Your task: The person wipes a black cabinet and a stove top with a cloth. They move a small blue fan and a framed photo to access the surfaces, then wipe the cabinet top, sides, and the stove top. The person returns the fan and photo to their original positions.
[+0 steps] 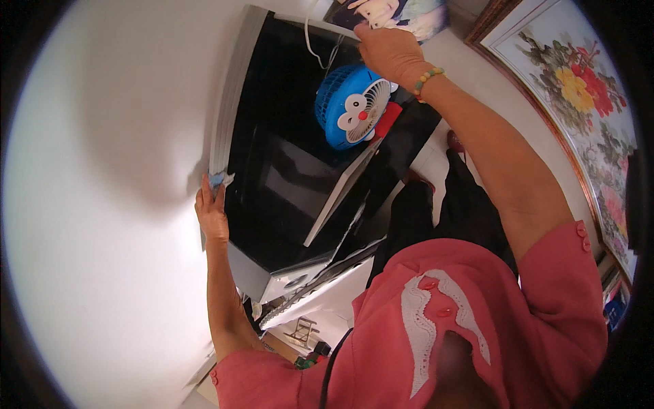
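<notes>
My left hand [210, 214] is at the wall side of a glossy black top [255, 204], its fingers on a crumpled blue-and-white cloth [219, 179]. That cloth touches the lower end of a ridged grey strip [232, 92] running along the wall. My right hand [393, 53] is stretched to the far side, fingers curled where a pale edge meets a printed picture [391, 15]. What it grips there is hidden. Between the hands a blue cartoon-face fan [352, 110] with a red base stands on the black top.
A thin pale-edged panel [340, 197] stands near the fan. A white cable [309, 38] hangs at the back. Nearest me is a silver box [294, 281]. The white wall [112, 204] borders the left; a framed flower painting [577, 97] is at right.
</notes>
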Demonstrator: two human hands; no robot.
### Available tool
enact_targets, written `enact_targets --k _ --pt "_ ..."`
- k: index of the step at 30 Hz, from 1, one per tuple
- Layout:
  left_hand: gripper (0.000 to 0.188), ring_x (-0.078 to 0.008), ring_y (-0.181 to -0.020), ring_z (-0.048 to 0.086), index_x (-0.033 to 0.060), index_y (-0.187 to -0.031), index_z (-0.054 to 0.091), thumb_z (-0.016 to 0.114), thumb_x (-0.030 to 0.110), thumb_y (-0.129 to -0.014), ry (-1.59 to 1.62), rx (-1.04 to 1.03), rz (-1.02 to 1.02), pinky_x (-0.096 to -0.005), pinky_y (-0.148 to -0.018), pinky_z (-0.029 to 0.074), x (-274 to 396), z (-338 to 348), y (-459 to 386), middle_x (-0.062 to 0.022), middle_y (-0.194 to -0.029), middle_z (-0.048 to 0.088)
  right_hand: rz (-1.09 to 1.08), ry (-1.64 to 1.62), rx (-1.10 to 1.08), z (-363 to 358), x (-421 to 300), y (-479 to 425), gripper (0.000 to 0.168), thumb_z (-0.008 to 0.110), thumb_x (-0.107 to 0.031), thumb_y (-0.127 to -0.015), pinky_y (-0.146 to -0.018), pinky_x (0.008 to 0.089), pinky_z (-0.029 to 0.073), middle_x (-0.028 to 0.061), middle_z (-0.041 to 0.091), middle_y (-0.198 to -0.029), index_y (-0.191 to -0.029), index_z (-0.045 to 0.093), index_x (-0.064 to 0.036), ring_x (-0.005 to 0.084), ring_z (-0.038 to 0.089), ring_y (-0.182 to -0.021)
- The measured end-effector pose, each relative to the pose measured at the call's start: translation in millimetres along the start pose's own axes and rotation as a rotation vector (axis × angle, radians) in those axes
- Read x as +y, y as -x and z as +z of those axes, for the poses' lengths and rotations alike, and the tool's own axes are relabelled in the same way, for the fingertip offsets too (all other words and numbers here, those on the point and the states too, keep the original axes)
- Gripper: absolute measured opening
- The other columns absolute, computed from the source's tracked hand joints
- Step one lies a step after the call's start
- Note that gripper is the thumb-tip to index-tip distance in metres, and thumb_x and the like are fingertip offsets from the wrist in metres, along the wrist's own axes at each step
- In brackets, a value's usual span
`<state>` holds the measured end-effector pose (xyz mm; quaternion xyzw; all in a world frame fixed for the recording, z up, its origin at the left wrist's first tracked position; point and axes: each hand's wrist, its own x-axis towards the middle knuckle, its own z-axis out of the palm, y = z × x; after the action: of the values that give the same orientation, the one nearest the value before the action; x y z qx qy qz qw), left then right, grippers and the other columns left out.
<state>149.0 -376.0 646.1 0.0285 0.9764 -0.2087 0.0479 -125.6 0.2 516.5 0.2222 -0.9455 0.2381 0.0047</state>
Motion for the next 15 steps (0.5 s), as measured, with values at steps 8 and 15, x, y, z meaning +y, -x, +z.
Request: enact_targets --k 8,15 --pt "0.021 -0.0323 -0.1 0.052 0.0012 -0.104 0.064 0.059 0.004 -0.084 -0.013 0.195 -0.049 -0.0398 -0.088 0.043 23.3 8.3 -25.4 -0.0148 -0.118 0.051 0.015 -0.012 0.007 -4.7 -3.7 0.3 0.015 0.051 -0.021 -0.085 -0.056 0.0468 0.051 0.0155 0.065 -0.073 -0.095 0.057 -0.011 0.035 0.065 -0.067" --pt "0.025 -0.0281 -0.108 0.05 0.0045 -0.104 0.066 0.06 -0.001 -0.08 -0.05 0.336 0.307 -0.0371 -0.087 0.045 51.0 -12.3 -188.5 -0.0061 -0.141 0.038 -0.076 -0.032 0.085 6.8 7.0 2.0 0.016 0.05 -0.022 -0.085 -0.055 0.0465 0.051 0.0148 0.065 -0.072 -0.095 0.057 -0.011 0.034 0.065 -0.067"
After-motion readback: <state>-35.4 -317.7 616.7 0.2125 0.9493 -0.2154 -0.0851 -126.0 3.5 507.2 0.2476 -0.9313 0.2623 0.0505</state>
